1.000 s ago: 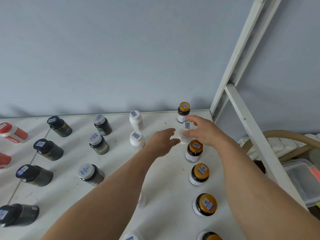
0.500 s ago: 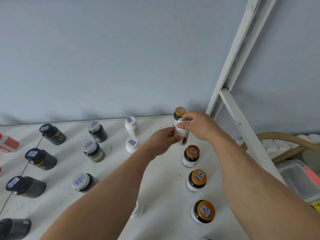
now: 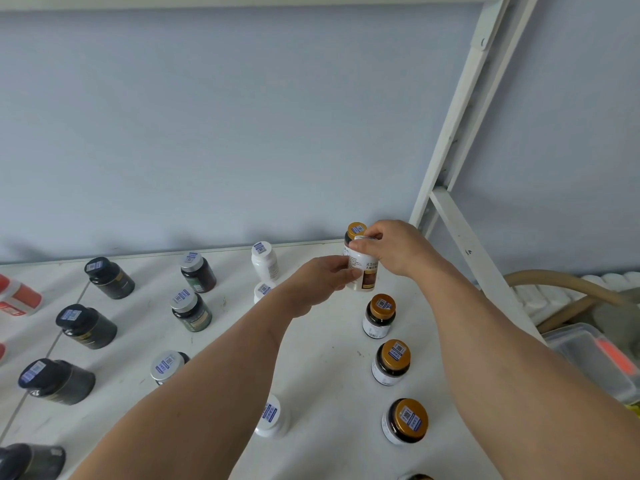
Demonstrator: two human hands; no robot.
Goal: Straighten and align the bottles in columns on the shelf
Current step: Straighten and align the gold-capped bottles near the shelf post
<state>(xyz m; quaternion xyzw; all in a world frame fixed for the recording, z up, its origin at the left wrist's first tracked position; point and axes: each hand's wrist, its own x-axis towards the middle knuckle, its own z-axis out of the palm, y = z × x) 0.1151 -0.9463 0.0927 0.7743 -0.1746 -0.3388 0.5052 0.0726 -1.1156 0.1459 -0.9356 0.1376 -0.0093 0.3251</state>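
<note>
**Both hands gripping white bottle at back right of shelf**

Shelf (image 3: pixel 325 368) edges: back edge is running along the wall (image 3: pixel 242 133) at 12 o'clock; right edge is meeting the white frame post (image 3: pixel 460 133) at 2 o'clock. Open room is lying in the bare lane between the white column and the gold-cap column, under the forearms, at 6 o'clock.

White bottle (image 3: pixel 363 271) is sitting upright at about 1 o'clock, just in front of the rearmost gold-cap bottle (image 3: pixel 356 231) and behind the next gold-cap bottle (image 3: pixel 379 315); whether it is resting on the shelf cannot be told. White body, printed label with a brown patch. Right hand (image 3: pixel 398 251) is clenching its grip over the cap from above. Left hand (image 3: pixel 318 282) is grasping the bottle's side.

Dark bottles (image 3: pixel 86 325) are standing at 9 o'clock, well apart.
</note>
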